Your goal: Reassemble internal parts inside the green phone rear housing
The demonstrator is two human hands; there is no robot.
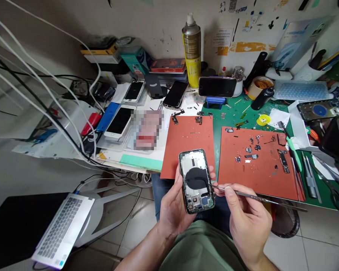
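Note:
My left hand (171,201) is wrapped round an opened phone housing (190,160), tilted above my lap. Inside it show a silvery plate, a round black pad (196,178) and camera openings near the lower end. Between the thumb and fingers of my right hand (247,214) is a long, thin metal pry tool (257,197). Its narrow tip is at the housing's right edge; whether it touches the frame I cannot tell. Just beyond my hands lie two orange-brown mats, the left mat (188,145) and the right mat (260,178), with small phone parts on them.
A logic board (284,162) lies on the right mat, beside screwdrivers and tweezers. Behind stand a yellow spray can (192,56) and a propped phone (217,87). White cables (56,88) hang at left above an open laptop (63,226). Several phones line the back left.

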